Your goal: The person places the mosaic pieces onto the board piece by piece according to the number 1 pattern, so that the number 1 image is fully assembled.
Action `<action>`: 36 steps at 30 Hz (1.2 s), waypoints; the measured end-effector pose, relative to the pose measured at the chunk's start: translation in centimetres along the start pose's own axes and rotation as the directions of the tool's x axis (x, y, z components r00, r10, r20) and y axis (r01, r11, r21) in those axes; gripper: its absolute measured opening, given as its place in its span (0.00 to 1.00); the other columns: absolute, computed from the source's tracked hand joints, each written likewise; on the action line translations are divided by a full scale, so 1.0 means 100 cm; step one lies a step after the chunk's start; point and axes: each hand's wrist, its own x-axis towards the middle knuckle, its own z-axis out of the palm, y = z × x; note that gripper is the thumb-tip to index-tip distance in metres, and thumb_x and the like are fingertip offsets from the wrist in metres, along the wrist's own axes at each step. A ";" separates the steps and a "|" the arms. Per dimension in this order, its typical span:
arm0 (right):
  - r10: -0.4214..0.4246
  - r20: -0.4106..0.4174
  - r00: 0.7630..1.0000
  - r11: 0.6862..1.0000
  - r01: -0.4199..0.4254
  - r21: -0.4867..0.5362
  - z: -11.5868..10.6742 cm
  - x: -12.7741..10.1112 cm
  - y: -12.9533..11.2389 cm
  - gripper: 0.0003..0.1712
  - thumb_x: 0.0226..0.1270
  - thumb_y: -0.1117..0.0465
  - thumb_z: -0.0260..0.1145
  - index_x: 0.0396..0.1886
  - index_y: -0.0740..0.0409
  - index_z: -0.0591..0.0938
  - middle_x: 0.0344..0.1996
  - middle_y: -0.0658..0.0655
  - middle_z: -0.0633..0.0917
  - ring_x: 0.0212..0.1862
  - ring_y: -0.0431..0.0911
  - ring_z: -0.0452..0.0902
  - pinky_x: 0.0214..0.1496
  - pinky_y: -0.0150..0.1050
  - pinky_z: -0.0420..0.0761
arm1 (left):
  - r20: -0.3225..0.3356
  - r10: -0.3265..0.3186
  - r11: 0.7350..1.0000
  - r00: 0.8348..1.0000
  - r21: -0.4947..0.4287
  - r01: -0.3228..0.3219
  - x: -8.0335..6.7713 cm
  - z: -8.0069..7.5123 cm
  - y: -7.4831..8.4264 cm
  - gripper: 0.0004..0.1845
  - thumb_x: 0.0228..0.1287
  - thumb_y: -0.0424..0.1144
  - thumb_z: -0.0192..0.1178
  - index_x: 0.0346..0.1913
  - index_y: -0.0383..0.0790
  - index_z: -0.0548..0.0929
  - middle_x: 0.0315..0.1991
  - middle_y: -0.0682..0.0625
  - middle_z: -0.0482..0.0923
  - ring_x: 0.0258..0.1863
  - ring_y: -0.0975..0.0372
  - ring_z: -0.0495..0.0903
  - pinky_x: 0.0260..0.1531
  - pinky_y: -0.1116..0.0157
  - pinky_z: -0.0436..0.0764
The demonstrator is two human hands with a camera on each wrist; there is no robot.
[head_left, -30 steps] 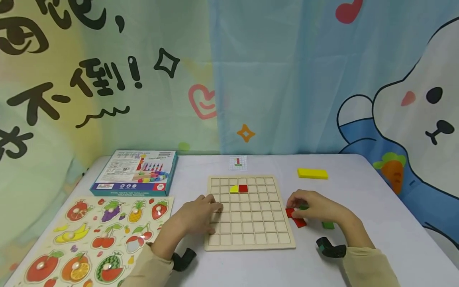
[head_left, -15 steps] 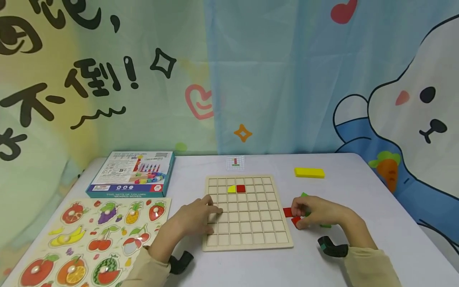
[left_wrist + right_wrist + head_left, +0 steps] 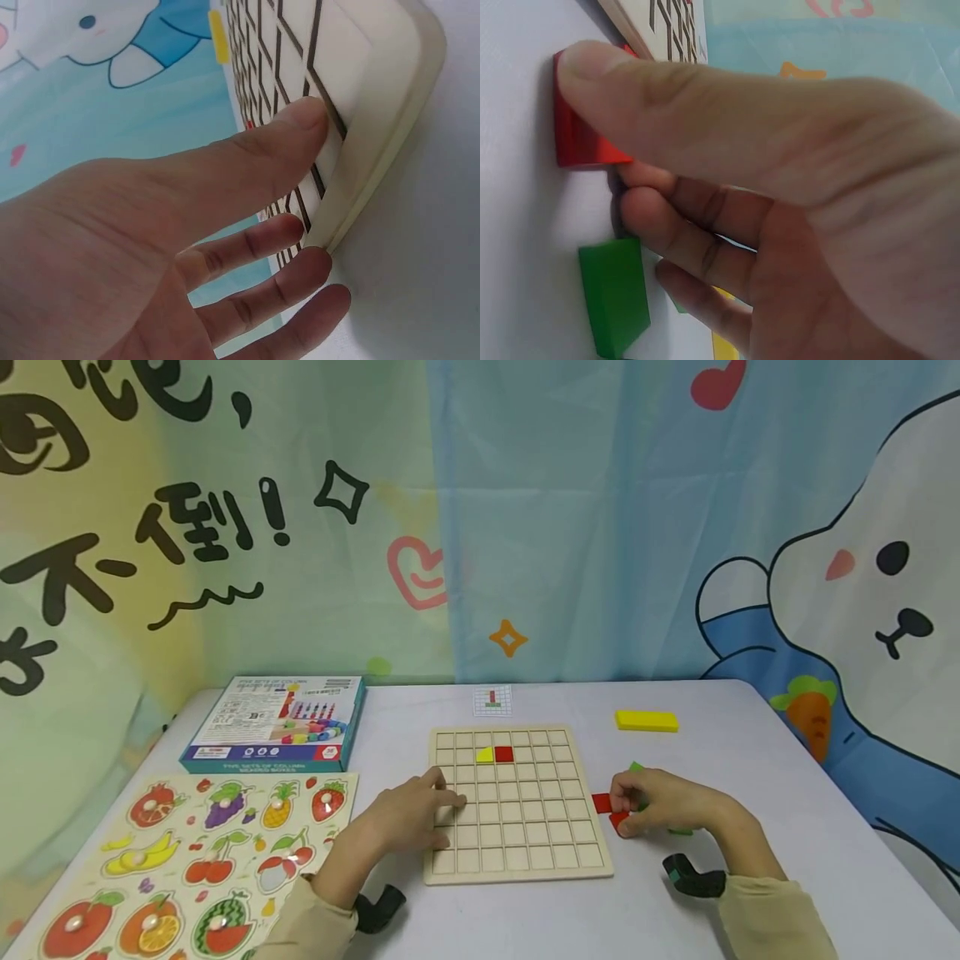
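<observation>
My left hand (image 3: 408, 812) rests on the left edge of a wooden grid board (image 3: 519, 874). In the left wrist view its thumb lies on the grid, with relaxed fingers along the rim. A yellow piece (image 3: 485, 755) and a red square piece (image 3: 504, 754) sit side by side in an upper row. Right of the board, my right hand (image 3: 675, 800) pinches a red block (image 3: 589, 142) low at the table, thumb on its face; the other fingertips are partly hidden. Another red block (image 3: 602, 803) lies against the board's edge. A green block (image 3: 615, 292) stands near the fingers.
A yellow bar (image 3: 647, 721) lies at the back right. Behind the board is a small pattern card (image 3: 492, 701). To the left are a boxed set (image 3: 273, 722) and a fruit puzzle board (image 3: 255, 806). A printed curtain (image 3: 570, 527) hangs behind the table.
My right hand has shifted slightly right and down, and its thumb and fingers have closed on the lower red block. The left hand stays on the board; the head view has panned a little.
</observation>
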 end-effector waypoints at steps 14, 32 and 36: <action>-0.044 -0.080 0.996 0.999 0.043 -0.021 -0.002 0.002 -0.001 0.12 0.57 0.51 0.70 0.28 0.51 0.76 0.18 0.45 0.70 0.25 0.37 0.66 0.28 0.30 0.65 | 0.041 -0.003 0.997 0.999 0.074 0.000 -0.002 0.000 0.003 0.30 0.53 0.45 0.69 0.62 0.54 0.76 0.50 0.53 0.68 0.36 0.62 0.68 0.27 0.63 0.70; -0.208 -0.115 0.971 0.968 0.221 0.120 0.011 0.017 -0.017 0.09 0.62 0.54 0.66 0.30 0.50 0.75 0.23 0.44 0.79 0.29 0.36 0.73 0.34 0.33 0.71 | 0.036 -0.017 0.996 0.999 0.085 0.014 -0.004 -0.001 0.005 0.30 0.53 0.44 0.69 0.62 0.55 0.76 0.51 0.53 0.68 0.37 0.63 0.69 0.29 0.61 0.71; -0.225 -0.164 0.960 0.968 0.240 0.076 0.014 0.022 -0.020 0.09 0.63 0.54 0.66 0.29 0.47 0.73 0.23 0.43 0.76 0.29 0.36 0.72 0.33 0.33 0.71 | 0.032 -0.015 0.995 0.999 0.099 0.012 -0.003 0.001 0.004 0.30 0.52 0.45 0.69 0.62 0.56 0.76 0.51 0.53 0.68 0.37 0.63 0.70 0.30 0.59 0.73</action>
